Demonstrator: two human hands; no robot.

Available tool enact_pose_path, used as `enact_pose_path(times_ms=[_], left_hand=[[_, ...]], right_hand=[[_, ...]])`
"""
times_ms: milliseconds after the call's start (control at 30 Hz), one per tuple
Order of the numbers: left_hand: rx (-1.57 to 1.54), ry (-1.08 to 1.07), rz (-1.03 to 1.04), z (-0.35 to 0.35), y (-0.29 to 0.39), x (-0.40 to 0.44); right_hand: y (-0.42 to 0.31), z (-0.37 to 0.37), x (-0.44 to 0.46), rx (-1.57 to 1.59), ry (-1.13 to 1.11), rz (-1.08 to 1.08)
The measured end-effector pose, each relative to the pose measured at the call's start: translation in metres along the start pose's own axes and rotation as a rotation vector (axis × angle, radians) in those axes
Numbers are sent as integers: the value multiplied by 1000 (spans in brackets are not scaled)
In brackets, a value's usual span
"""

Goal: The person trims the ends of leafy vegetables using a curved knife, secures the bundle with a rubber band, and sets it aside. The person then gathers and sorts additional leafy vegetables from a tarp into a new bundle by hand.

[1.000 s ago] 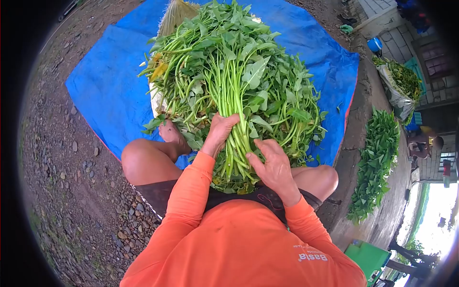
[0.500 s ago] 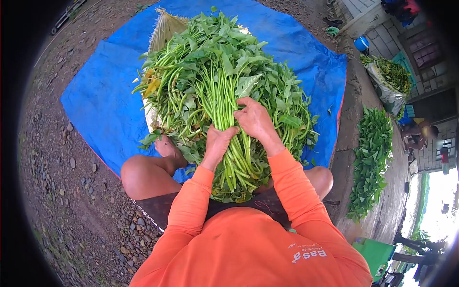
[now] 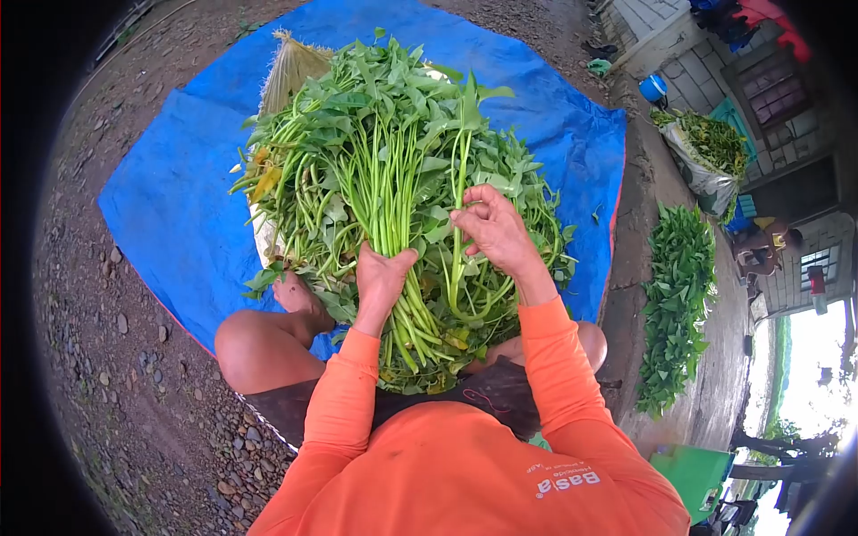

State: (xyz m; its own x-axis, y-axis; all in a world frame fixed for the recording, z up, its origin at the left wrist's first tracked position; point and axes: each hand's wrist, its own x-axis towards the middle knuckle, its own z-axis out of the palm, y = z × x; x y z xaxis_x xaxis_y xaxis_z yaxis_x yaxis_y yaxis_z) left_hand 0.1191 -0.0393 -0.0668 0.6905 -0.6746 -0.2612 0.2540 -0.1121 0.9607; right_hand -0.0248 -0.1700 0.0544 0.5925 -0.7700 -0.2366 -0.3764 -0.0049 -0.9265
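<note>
My left hand (image 3: 382,279) is wrapped round the lower stems of a bundle of leafy greens (image 3: 386,183), whose leaves point away from me. To its right my right hand (image 3: 493,230) pinches a single stem (image 3: 459,179) between thumb and fingers, apart from the bundle; its leafy tip stands up and its lower end curves to the right. Beneath both hands lies a large heap of greens (image 3: 527,170), with some yellow leaves at its left side. The heap rests on a sack (image 3: 290,73) over a blue tarp (image 3: 165,179).
My bent legs (image 3: 259,353) flank the near side of the heap. At the right lie a long pile of greens (image 3: 675,304) and a filled sack (image 3: 706,170). Farther right are a person (image 3: 760,250), a blue bucket (image 3: 653,87) and a green object (image 3: 693,473). Gravel (image 3: 134,393) borders the tarp.
My right hand has moved from beside the lower stems up to the bundle, then drawn one stem away to the right. My left hand has kept its hold on the bundle.
</note>
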Motion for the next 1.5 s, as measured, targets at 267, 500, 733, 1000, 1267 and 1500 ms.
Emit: enact_pose_path(times_ms=[267,500,733,1000,1267,1500], left_hand=[[130,8,14,-4,-9,-2],[227,42,39,-5,-9,-1],[213,4,36,-5,-17,4],[-352,-308,-161,-19,-36,3],[-380,-331,-156,-12,-45,-1],[-393,-357,-290,-14,-46,-2]], right_hand=[[27,0,40,-486,561,-301],[1,-3,35,-745,716,-357],[9,39,37,-873,567,-327],[51,68,43,-21,81,240],[123,99,65,393,72,13],[71,58,9,-498,200,-194]])
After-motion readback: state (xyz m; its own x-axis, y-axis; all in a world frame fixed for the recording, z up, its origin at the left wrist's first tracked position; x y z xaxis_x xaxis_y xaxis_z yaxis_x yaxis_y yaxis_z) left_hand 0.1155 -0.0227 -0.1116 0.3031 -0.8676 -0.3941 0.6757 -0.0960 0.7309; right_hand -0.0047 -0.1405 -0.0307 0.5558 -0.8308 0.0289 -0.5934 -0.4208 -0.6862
